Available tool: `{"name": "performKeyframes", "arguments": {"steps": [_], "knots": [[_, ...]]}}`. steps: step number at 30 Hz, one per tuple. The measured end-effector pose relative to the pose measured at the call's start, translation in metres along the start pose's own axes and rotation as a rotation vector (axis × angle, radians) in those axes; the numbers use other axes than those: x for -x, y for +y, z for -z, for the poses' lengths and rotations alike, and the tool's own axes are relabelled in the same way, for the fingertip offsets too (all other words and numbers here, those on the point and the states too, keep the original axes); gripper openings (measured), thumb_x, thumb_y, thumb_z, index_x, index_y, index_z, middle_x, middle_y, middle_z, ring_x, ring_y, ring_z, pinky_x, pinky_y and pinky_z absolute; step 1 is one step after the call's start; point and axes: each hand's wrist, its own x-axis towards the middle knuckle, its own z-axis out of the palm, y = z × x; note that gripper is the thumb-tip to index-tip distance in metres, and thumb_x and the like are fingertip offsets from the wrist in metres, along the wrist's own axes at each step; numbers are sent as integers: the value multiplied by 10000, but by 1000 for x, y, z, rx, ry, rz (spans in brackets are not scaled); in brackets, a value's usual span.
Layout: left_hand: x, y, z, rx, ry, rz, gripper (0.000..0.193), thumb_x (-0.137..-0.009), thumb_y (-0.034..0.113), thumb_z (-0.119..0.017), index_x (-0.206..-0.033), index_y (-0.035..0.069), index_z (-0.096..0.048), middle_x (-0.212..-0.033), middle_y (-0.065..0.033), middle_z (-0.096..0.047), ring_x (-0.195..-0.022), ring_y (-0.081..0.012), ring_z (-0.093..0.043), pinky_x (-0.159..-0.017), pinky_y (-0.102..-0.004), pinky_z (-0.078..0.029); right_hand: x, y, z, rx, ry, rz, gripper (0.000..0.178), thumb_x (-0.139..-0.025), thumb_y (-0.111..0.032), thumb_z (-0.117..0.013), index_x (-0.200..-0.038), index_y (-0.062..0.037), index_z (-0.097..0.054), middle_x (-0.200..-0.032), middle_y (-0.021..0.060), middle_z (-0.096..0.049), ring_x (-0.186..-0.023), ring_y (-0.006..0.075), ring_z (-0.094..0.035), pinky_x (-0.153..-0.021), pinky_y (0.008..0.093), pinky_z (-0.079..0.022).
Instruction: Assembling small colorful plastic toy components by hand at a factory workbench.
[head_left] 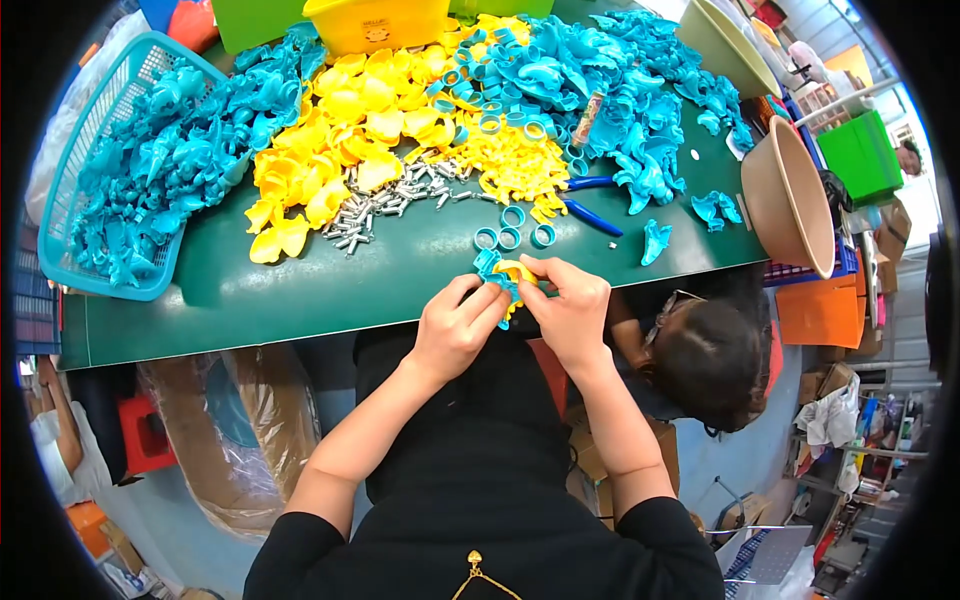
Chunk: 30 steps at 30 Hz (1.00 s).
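At the near edge of the table, my two hands meet over a small assembly. My left hand (455, 325) is closed on a blue plastic piece (487, 263). The fingertips of my right hand (572, 308) pinch a yellow plastic piece (515, 269) that sits against the blue one; how they join is hidden by my fingers. Just beyond lie several blue rings (509, 238). Past them are a heap of small yellow parts (515, 165), a scatter of small silver metal cylinders (385, 200) and a tool with blue handles (592, 216).
Yellow shell pieces (350, 110) and a blue heap (600, 75) cover the far side of the green table (270, 300). A teal basket (165, 265) of blue pieces stands left, a beige tub (790, 200) right. Another person's head (710, 360) is close by my right arm.
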Motion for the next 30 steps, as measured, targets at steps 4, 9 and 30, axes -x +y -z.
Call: {"name": "performKeyframes", "arguments": {"steps": [4,9,30], "knots": [[-1,-2,0,-13,0,4,265,-673,55,-692,-936,22,-696,-941,-47,-641,-853,-226,-614,-703,-314,-554,4,2,-12,30,43,-45,169,-743,-74,-768,-884,-9,-701,-790,127,-704,-689,282,-696,-594,352,-539],[-5,-6,-5,-4,-10,-14,277,-680,58,-694,-955,24,-701,-953,-47,-642,-850,-227,-616,-699,-317,-555,-8,-2,-8,216,97,58,120,-744,-93,-760,-797,-40,-666,-700,100,-664,-606,275,-667,-532,362,-515],[3,-2,-4,25,-39,-18,304,-669,-52,-631,-957,2,-712,-1015,-100,-678,-916,-325,-612,-780,-399,-528,16,9,4,26,-170,-4,348,-914,-253,-678,-1166,-13,-669,-858,114,-656,-729,295,-657,-635,384,-528]]}}
